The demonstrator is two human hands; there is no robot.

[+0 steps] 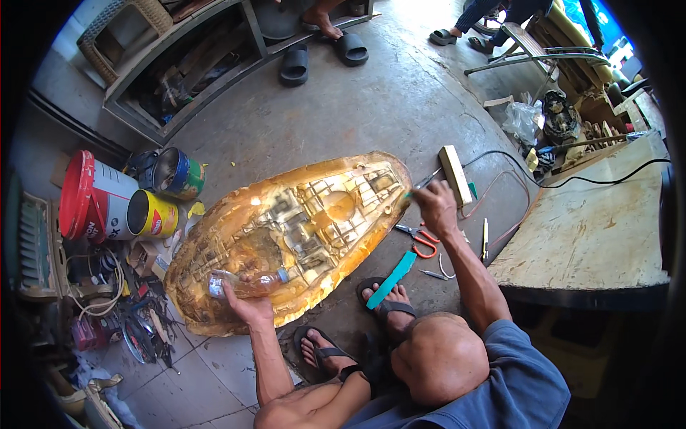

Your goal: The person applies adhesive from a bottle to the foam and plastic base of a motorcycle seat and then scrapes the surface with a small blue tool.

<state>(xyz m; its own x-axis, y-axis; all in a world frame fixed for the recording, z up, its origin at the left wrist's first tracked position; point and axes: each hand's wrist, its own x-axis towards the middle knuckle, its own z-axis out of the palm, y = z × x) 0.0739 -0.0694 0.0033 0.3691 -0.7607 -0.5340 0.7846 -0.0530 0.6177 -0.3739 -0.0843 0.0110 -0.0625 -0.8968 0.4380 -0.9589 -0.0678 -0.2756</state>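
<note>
A long yellow-brown foam motorcycle seat pad (336, 247) lies on the floor, its moulded, ribbed side facing up. Over its wide near-left end, my left hand (250, 309) grips a clear plastic bottle (259, 283) tilted on its side. Amber liquid shows inside, and a blue cap is at the bottle's right end. My right hand (436, 204) is closed beside the pad's narrow right end. Its fingers pinch something thin with a green end, too small to name. Orange-handled scissors (424, 245) lie below that hand. A teal strip (391, 280) rests across my right foot.
Left stand a red-and-white bucket (107, 200), a yellow can (152, 214) and piled tools (146, 322). A wooden block (455, 177) and black cable (572, 184) lie right, near a worn panel (586, 229). Sandals (294, 66) and other people's feet (325, 23) are at the back.
</note>
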